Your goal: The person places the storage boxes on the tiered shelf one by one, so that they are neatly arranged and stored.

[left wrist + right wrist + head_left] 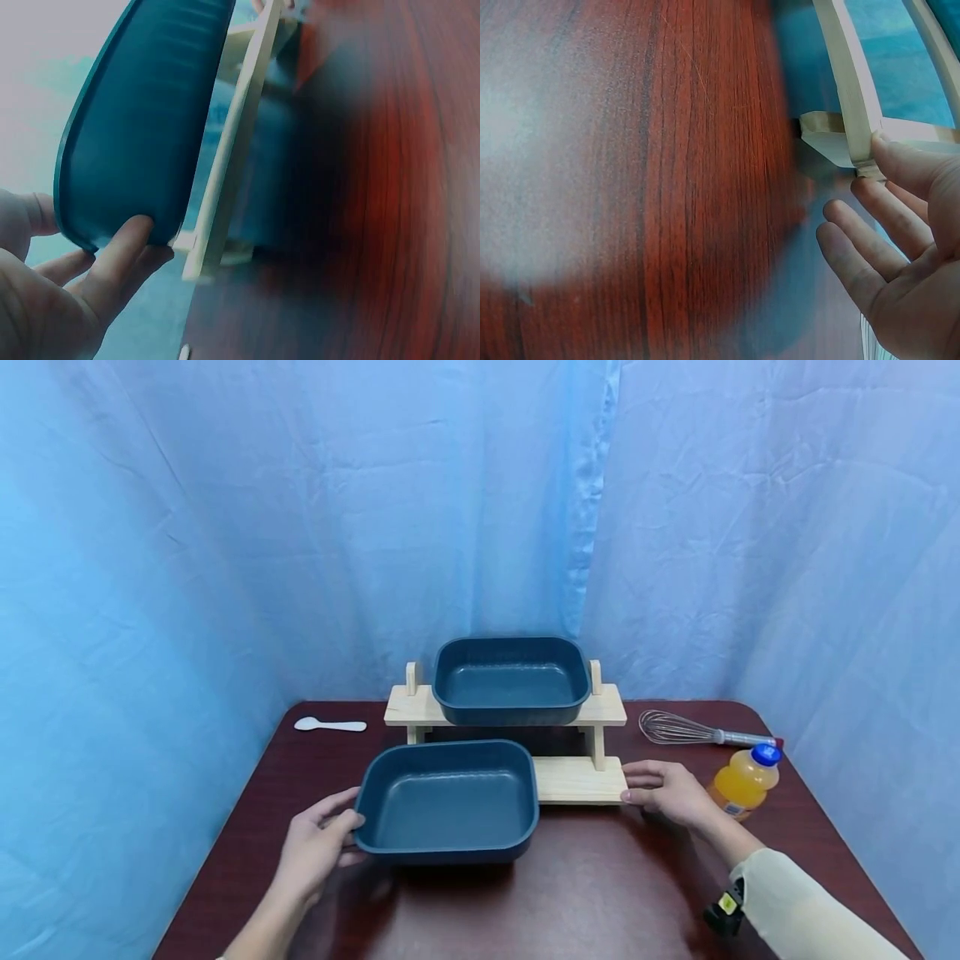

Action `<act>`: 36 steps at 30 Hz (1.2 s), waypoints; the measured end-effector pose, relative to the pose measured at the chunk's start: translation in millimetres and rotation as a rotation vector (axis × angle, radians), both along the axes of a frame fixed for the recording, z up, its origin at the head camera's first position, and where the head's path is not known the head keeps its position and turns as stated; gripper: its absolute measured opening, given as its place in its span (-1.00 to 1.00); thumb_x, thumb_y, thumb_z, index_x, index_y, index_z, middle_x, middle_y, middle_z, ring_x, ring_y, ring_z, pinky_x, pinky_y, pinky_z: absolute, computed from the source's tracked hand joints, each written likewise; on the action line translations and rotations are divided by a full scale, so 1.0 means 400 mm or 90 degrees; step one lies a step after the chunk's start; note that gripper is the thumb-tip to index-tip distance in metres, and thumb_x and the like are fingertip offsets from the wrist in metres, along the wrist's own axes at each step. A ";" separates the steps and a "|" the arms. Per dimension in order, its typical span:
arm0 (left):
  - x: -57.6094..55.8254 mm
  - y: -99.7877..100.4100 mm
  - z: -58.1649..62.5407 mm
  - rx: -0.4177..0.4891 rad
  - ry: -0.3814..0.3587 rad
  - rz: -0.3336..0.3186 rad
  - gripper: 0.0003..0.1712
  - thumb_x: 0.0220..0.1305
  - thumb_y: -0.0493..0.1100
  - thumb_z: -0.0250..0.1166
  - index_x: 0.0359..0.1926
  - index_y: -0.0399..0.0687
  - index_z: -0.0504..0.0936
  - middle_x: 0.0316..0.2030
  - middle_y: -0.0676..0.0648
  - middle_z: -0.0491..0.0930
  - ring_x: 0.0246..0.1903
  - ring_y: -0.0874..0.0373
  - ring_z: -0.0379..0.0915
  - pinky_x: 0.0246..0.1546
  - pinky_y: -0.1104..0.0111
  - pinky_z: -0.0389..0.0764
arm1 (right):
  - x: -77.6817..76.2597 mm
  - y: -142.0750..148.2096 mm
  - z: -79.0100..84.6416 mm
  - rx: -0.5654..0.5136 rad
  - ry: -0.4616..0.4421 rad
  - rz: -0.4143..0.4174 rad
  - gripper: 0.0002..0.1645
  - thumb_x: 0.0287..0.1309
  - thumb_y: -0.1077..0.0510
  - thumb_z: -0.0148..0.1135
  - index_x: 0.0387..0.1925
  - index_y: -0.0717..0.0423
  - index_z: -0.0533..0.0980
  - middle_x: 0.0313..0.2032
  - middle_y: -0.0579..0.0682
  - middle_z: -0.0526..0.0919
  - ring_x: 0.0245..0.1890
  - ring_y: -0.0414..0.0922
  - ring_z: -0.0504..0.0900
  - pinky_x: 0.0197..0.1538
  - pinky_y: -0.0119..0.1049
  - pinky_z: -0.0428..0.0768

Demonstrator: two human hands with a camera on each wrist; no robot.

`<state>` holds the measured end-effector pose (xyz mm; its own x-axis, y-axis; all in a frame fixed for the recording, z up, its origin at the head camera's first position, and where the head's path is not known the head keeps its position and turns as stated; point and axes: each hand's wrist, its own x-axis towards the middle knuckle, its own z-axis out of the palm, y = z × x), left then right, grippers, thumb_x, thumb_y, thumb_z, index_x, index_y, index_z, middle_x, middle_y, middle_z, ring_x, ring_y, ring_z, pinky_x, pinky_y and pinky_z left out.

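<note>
My left hand grips the left side of a dark blue rectangular baking dish, thumb at the rim and fingers under its side. In the left wrist view the dish is raised above the shelf board. Pale wood makes up the two-tier rack, whose lower board is partly hidden behind the dish. On the rack's upper board sits a second blue dish. My right hand pinches the right end of the lower board; in the right wrist view the thumb and index finger meet at its corner.
A white spoon lies at the table's back left. At the back right are a whisk and an orange juice bottle with a blue cap, close beside my right forearm. Blue curtains surround the dark red table.
</note>
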<state>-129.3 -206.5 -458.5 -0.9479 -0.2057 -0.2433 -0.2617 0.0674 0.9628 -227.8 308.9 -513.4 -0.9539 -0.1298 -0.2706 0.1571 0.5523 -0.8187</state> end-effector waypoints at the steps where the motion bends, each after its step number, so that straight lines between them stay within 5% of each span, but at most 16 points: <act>1: -0.007 0.015 -0.006 0.005 0.009 -0.001 -0.44 0.32 -0.33 0.19 0.35 -0.11 0.54 -0.02 -0.34 0.72 -0.26 -0.04 0.77 -0.29 0.07 0.79 | 0.001 0.000 0.001 0.001 -0.002 -0.001 -0.26 0.18 0.01 0.51 0.32 0.20 0.50 0.12 0.22 0.70 -0.01 0.02 0.75 0.01 -0.03 0.75; 17: -0.102 0.182 -0.061 0.067 0.061 0.002 -0.42 0.24 -0.37 0.24 0.32 -0.16 0.59 -0.15 -0.34 0.75 -0.31 -0.01 0.77 -0.35 0.12 0.79 | 0.013 0.007 0.006 -0.004 -0.011 -0.002 -0.25 0.20 0.00 0.49 0.35 0.19 0.48 0.14 0.21 0.70 0.01 0.02 0.74 0.04 -0.01 0.74; 28: -0.137 0.218 -0.080 0.062 0.079 0.015 -0.45 0.29 -0.33 0.24 0.33 -0.14 0.58 0.02 -0.42 0.68 -0.17 -0.08 0.75 -0.24 0.00 0.76 | 0.009 0.004 -0.002 -0.024 0.001 0.007 -0.28 0.22 0.00 0.48 0.34 0.17 0.49 0.13 0.19 0.71 0.01 0.00 0.75 0.04 -0.03 0.75; 36: -0.150 0.220 -0.083 0.058 0.081 -0.014 -0.49 0.36 -0.30 0.24 0.32 -0.21 0.57 0.08 -0.44 0.64 -0.07 -0.20 0.71 -0.20 0.01 0.76 | 0.005 0.002 -0.006 -0.012 0.006 0.014 -0.29 0.22 0.01 0.47 0.33 0.19 0.49 0.12 0.20 0.71 -0.01 0.00 0.75 0.02 -0.02 0.75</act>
